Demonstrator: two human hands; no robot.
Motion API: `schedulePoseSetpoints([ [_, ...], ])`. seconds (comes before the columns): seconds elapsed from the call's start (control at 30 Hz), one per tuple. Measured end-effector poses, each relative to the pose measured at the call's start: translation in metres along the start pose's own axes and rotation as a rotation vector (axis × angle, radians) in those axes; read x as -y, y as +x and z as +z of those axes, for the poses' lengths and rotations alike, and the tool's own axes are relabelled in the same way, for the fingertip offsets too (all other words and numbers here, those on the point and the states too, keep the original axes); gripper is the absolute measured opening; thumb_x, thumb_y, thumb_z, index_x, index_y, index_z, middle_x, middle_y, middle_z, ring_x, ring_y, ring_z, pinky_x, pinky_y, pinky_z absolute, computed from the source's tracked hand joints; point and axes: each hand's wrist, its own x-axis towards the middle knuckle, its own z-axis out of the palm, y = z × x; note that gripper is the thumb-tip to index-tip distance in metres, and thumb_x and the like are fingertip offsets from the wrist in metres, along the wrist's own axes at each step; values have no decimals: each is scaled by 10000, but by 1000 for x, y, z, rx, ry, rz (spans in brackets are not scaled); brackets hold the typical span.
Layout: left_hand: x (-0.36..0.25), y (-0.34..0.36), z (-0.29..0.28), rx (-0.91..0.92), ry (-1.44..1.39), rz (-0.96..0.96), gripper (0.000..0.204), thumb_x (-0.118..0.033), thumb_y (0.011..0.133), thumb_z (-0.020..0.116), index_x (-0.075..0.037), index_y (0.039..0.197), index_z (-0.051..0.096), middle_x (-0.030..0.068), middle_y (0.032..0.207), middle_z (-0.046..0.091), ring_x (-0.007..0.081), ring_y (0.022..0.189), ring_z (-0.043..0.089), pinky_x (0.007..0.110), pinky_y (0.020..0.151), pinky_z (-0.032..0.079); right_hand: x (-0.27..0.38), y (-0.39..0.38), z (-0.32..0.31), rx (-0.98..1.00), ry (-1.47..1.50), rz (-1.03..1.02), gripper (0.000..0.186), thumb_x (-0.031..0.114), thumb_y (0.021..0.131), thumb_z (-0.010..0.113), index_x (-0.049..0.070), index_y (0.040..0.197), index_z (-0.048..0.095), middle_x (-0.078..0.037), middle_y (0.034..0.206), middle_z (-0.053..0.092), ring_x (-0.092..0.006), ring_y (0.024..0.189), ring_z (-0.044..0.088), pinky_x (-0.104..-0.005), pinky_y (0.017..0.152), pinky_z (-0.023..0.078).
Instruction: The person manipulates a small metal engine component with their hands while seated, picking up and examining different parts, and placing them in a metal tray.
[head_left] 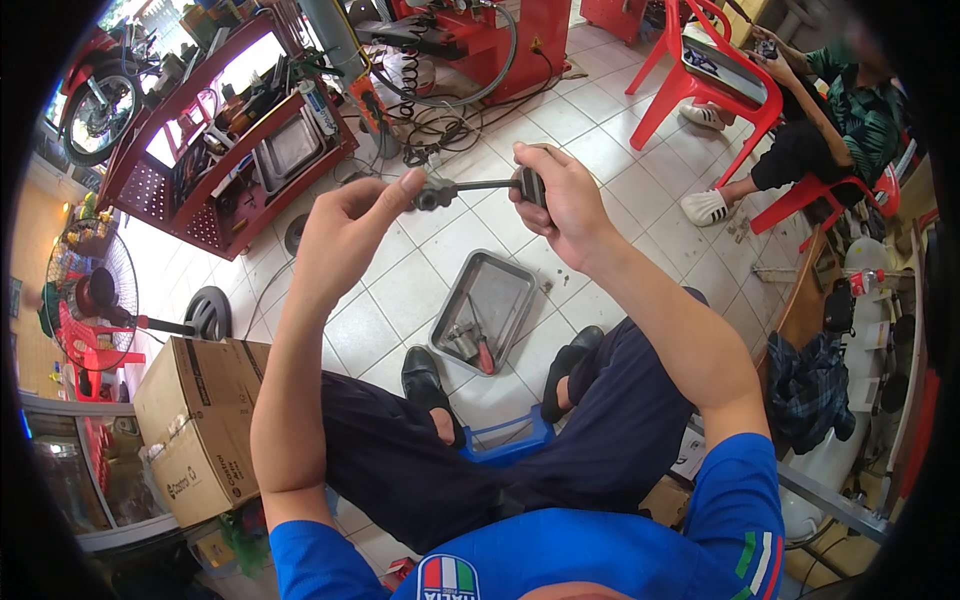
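My left hand (350,230) is raised in front of me, closed on a small dark metal part (435,195) with knobbly edges between thumb and fingers. Level with it, my right hand (570,205) grips the thick dark end of a tool with a thin black shaft (485,185). That shaft runs across to the metal part and meets it; its tip is hidden. Whether the tool is a screwdriver I cannot tell. Below, on the tiles, a grey metal tray (508,285) holds a red-handled screwdriver (487,356) and a silvery metal part (462,341).
A red tool cart (225,215) stands at the far left, cables (455,130) lying beside it. Cardboard boxes (200,420) and a fan (95,290) are on my left. At the far right a person (850,110) sits beside a red chair (690,85). A blue stool (510,440) is beneath me.
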Motion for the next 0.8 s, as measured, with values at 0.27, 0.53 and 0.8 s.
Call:
schedulePoseSetpoints([
  [0.27,0,-2,-10,202,-190,212,645,-60,795,814,-100,1388,563,-78,780,428,7,675,368,172,592,322,-3,6,-8,54,28,-2,255,289,954,607,69,993,485,-98,721,584,-78,428,406,-245,377,269],
  [0.53,-4,0,-10,108,-365,40,369,-167,909,718,-31,1241,629,-47,756,461,32,644,382,188,597,337,7,3,-8,80,58,-45,249,289,950,617,67,969,505,-94,705,585,-80,413,403,-246,369,279],
  [0.8,-2,-7,-6,213,-219,261,412,-123,891,728,-19,1274,619,-81,725,410,6,672,396,187,592,311,2,-2,-1,29,30,6,183,258,959,606,95,913,536,-51,685,581,-73,417,385,-231,368,260],
])
